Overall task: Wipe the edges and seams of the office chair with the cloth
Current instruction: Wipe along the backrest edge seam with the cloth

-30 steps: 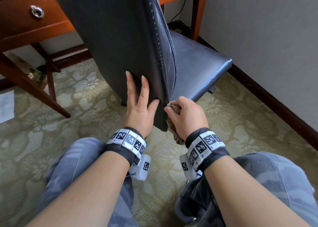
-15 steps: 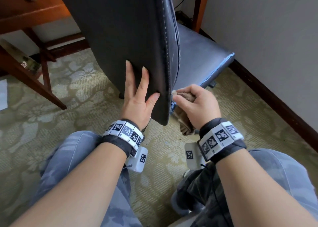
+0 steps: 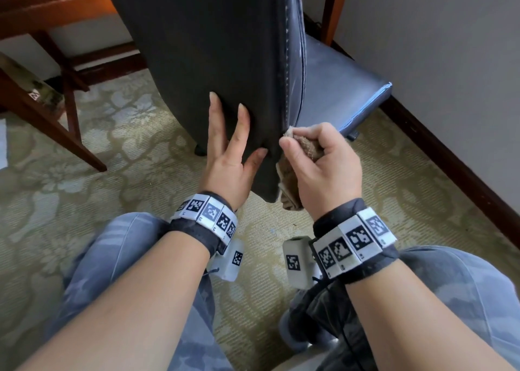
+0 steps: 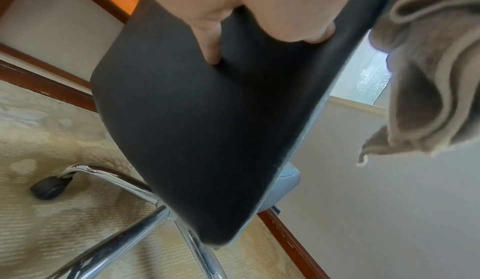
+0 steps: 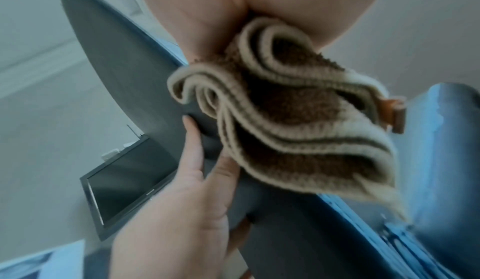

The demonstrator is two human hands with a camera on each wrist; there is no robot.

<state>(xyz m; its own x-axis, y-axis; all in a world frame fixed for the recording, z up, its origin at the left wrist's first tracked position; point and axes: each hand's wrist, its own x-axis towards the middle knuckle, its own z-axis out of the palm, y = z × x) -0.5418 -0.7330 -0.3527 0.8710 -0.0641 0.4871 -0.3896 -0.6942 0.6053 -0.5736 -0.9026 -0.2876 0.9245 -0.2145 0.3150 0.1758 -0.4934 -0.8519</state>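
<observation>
Higher up seam, cloth now.

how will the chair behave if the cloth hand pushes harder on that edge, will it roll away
Probably it would roll or swivel: the chair stands on a chrome base with a caster on carpet. The left hand, flat against the backrest, likely steadies it. The cloth looks floppy, so it should follow the edge.

We see a pale green carpet with a cream floral pattern, a plain grey-white wall edged by a dark brown wooden skirting board, and a reddish-brown wooden table at upper left.
</observation>
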